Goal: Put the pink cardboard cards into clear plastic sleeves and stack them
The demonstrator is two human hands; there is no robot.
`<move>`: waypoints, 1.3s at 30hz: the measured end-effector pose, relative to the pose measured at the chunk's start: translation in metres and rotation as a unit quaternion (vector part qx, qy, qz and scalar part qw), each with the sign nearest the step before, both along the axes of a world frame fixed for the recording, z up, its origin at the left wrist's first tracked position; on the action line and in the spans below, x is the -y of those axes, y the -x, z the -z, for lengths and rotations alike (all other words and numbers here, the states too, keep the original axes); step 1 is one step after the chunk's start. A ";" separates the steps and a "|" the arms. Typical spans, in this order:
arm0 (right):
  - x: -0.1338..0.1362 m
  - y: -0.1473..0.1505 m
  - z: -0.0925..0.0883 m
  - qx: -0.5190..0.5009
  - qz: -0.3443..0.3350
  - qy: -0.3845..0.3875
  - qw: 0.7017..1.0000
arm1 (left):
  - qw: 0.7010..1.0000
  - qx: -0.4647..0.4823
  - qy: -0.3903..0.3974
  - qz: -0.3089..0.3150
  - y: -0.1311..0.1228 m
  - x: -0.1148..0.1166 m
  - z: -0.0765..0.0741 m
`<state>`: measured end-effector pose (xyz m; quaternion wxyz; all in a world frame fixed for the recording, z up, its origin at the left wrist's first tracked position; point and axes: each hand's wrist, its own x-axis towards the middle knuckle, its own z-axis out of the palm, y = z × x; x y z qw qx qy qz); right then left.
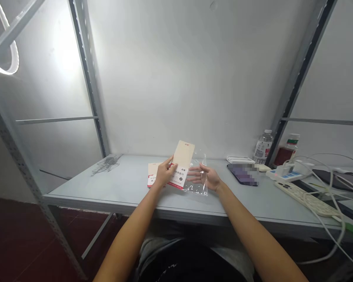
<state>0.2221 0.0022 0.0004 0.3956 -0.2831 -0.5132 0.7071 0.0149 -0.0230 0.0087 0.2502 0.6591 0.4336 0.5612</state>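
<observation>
My left hand (165,172) grips a cream card packet (184,156) with a red lower edge and printed characters, thumb across its front. The packet is tilted, its top leaning right. Beside its right edge, a clear plastic bag (205,184) is held by my right hand (209,177), with the thumb bent over the film and the other fingers stretched out, seen through it. Whether the packet's edge lies inside the bag, I cannot tell. Behind my left hand, another cream and red packet (152,171) lies on the table, partly covered by the hand.
A dark phone (242,175) with a blurred screen lies right of my hands, near a white box (240,160). Further right are a water bottle (263,147), a red-brown bottle (286,150), power strips (306,199) and loose cables. A tangled dark bundle (106,164) lies left on the table (85,188).
</observation>
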 end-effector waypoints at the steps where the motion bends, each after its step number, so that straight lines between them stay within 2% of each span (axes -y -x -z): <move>1: 0.000 0.001 0.000 0.001 -0.001 0.000 1.000 | 1.000 0.000 0.000 -0.003 0.000 0.000 0.000; 9: 0.002 0.005 0.000 0.008 -0.022 -0.007 1.000 | 1.000 0.008 0.018 0.019 -0.001 -0.001 0.001; 16: 0.004 0.013 0.004 0.007 -0.046 -0.013 0.999 | 0.997 -0.059 -0.026 -0.053 -0.008 0.000 0.006; 20: 0.007 0.019 0.006 0.011 -0.011 -0.022 1.000 | 0.991 -0.085 -0.068 -0.079 -0.014 0.002 0.006; 23: 0.008 0.020 0.007 0.016 0.019 -0.026 0.999 | 0.995 -0.033 -0.082 -0.045 -0.016 -0.001 0.006; 27: 0.004 0.017 0.008 0.024 0.030 -0.061 0.997 | 0.993 0.088 0.033 0.069 -0.015 -0.008 0.009; 30: 0.001 0.014 0.009 0.056 0.020 -0.090 0.994 | 0.972 0.154 0.117 0.135 -0.011 -0.011 0.011; 33: 0.000 0.013 0.010 0.082 0.040 -0.116 0.989 | 0.950 0.174 0.175 0.191 -0.006 -0.012 0.012; 35: 0.001 0.012 0.009 0.084 0.062 -0.128 0.986 | 0.941 0.175 0.205 0.206 -0.004 -0.012 0.012; 39: 0.003 0.012 0.009 0.076 0.066 -0.139 0.985 | 0.938 0.179 0.238 0.179 -0.002 -0.015 0.013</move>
